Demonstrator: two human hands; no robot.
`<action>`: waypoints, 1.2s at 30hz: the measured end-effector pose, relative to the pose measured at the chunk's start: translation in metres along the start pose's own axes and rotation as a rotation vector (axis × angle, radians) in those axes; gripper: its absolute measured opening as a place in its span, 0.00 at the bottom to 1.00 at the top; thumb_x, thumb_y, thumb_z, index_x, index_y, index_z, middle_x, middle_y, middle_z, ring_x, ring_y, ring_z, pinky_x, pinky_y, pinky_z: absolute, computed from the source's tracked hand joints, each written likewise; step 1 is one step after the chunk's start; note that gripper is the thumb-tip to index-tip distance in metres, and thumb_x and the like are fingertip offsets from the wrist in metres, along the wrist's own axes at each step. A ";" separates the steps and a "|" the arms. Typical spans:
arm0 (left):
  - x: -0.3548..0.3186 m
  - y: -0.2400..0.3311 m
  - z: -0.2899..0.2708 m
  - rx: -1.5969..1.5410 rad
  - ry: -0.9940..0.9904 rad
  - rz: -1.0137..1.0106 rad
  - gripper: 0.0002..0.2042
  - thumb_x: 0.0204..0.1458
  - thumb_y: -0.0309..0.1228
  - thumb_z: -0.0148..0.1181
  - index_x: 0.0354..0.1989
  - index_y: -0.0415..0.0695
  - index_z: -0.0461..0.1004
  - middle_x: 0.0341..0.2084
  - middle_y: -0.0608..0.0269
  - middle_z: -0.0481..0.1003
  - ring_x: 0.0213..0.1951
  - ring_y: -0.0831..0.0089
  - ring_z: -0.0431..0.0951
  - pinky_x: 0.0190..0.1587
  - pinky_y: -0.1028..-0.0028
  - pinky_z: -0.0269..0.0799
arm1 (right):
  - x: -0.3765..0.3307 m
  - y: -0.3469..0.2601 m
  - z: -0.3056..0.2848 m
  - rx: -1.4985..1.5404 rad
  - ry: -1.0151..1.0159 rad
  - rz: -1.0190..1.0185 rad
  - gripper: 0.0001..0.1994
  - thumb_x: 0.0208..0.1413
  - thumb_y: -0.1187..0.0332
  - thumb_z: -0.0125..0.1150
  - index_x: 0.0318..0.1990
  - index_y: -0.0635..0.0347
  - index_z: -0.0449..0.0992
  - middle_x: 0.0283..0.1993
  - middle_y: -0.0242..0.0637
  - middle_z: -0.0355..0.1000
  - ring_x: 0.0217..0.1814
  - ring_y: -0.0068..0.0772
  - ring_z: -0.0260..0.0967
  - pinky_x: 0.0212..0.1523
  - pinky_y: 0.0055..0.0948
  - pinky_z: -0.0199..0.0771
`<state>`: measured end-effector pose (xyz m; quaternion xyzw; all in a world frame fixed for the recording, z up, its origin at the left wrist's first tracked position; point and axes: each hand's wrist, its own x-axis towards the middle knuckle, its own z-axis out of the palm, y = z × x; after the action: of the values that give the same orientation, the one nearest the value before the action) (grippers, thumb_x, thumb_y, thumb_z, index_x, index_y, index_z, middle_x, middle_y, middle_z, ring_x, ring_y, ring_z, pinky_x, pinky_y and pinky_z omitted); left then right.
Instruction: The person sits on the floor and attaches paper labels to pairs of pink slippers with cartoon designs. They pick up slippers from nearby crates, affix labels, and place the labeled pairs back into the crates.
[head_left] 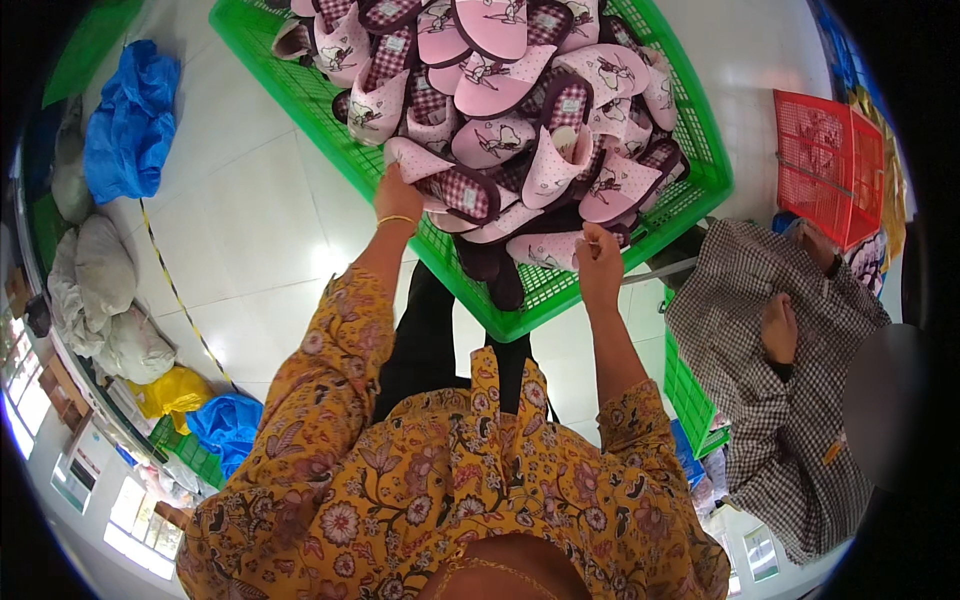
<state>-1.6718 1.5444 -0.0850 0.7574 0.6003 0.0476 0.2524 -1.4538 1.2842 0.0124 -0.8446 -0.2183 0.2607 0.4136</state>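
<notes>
A heap of pink slippers (pixel 500 95) with dark checked insoles and printed toes fills a green plastic basket (pixel 330 135) in front of me. At the basket's left side, my left hand (pixel 397 198) is closed on the edge of a pink slipper (pixel 412 158), whose checked insole faces up. My right hand (pixel 599 256) is at the near right part of the heap, its fingers pinched together beside another pink slipper (pixel 543 250). What those fingers hold, if anything, is too small to tell. Dark soles show at the basket's near corner.
To my right is a person in a checked garment (pixel 740 300), hands showing. A red crate (pixel 825 165) stands beyond them, and a green crate (pixel 690 390) nearer. Blue sacks (pixel 130 120) and pale sacks (pixel 100 290) lie left, near a striped floor line (pixel 172 285).
</notes>
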 end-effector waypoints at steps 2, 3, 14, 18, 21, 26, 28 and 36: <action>-0.015 0.017 -0.038 -0.243 -0.039 0.005 0.19 0.49 0.28 0.57 0.51 0.40 0.69 0.42 0.48 0.75 0.43 0.55 0.77 0.45 0.63 0.72 | -0.024 -0.004 -0.002 0.146 -0.019 0.101 0.12 0.53 0.73 0.58 0.46 0.63 0.73 0.38 0.34 0.71 0.36 0.22 0.66 0.38 0.22 0.68; -0.026 0.031 -0.068 -0.364 -0.054 0.006 0.17 0.50 0.28 0.56 0.49 0.39 0.71 0.41 0.50 0.76 0.42 0.58 0.78 0.44 0.65 0.72 | -0.035 -0.011 -0.002 0.206 -0.035 0.125 0.12 0.54 0.73 0.58 0.46 0.63 0.73 0.38 0.33 0.71 0.36 0.20 0.66 0.38 0.20 0.68; -0.127 0.178 -0.228 -1.521 -0.635 0.080 0.19 0.56 0.36 0.52 0.55 0.42 0.68 0.48 0.56 0.74 0.48 0.65 0.75 0.50 0.70 0.70 | -0.105 -0.204 -0.075 0.716 -0.412 0.077 0.21 0.61 0.63 0.53 0.57 0.64 0.63 0.52 0.36 0.67 0.50 0.24 0.66 0.48 0.24 0.67; -0.174 0.216 -0.262 -1.613 -0.531 0.152 0.19 0.57 0.36 0.51 0.55 0.42 0.67 0.48 0.56 0.74 0.49 0.65 0.75 0.50 0.70 0.69 | -0.118 -0.249 -0.116 0.785 -0.397 -0.037 0.22 0.60 0.62 0.54 0.58 0.64 0.61 0.48 0.33 0.66 0.45 0.22 0.66 0.43 0.24 0.69; -0.198 0.236 -0.275 -1.630 -0.450 0.205 0.19 0.57 0.36 0.51 0.55 0.42 0.67 0.48 0.56 0.73 0.49 0.65 0.74 0.51 0.71 0.69 | -0.126 -0.282 -0.140 0.843 -0.313 -0.120 0.20 0.57 0.66 0.57 0.55 0.65 0.64 0.38 0.28 0.64 0.37 0.18 0.64 0.36 0.21 0.69; -0.227 0.256 -0.295 -1.629 -0.333 0.301 0.19 0.57 0.35 0.50 0.56 0.41 0.66 0.49 0.56 0.73 0.49 0.66 0.74 0.51 0.71 0.69 | -0.148 -0.313 -0.162 0.890 -0.243 -0.260 0.19 0.55 0.70 0.59 0.53 0.67 0.66 0.34 0.26 0.64 0.32 0.17 0.63 0.31 0.18 0.68; -0.237 0.256 -0.301 -1.628 -0.296 0.327 0.19 0.57 0.35 0.50 0.56 0.41 0.66 0.49 0.56 0.72 0.49 0.66 0.74 0.51 0.71 0.69 | -0.160 -0.321 -0.167 0.886 -0.243 -0.288 0.19 0.55 0.71 0.59 0.53 0.67 0.66 0.34 0.26 0.64 0.31 0.16 0.64 0.31 0.17 0.68; -0.262 0.245 -0.322 -1.619 -0.218 0.404 0.19 0.58 0.35 0.49 0.57 0.41 0.65 0.50 0.55 0.72 0.50 0.66 0.73 0.52 0.71 0.68 | -0.195 -0.345 -0.171 0.845 -0.230 -0.424 0.18 0.55 0.70 0.59 0.53 0.67 0.67 0.33 0.26 0.63 0.31 0.15 0.64 0.30 0.16 0.66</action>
<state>-1.6476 1.3674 0.3632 0.4358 0.2057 0.4343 0.7611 -1.5505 1.2644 0.4329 -0.5053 -0.3050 0.3279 0.7377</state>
